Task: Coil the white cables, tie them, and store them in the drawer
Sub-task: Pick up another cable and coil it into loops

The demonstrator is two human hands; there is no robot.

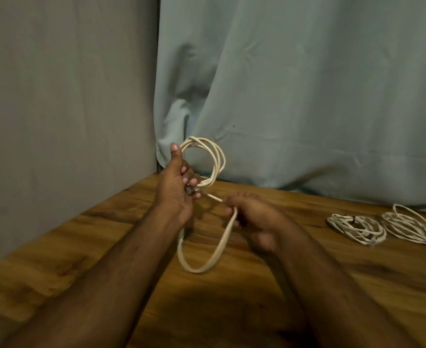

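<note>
My left hand (175,187) grips a white cable (215,156) wound into several upright loops above the wooden table (106,242). A loose stretch of the same cable hangs down in a long U below the hands and runs up into my right hand (251,214), which curls its fingers around it. Two coiled white cable bundles lie on the table at the right, one (356,228) beside the other (411,228), each with a dark tie on it. No drawer is in view.
A grey wall stands at the left and a pale blue curtain (307,96) hangs behind the table. The table's back edge meets both.
</note>
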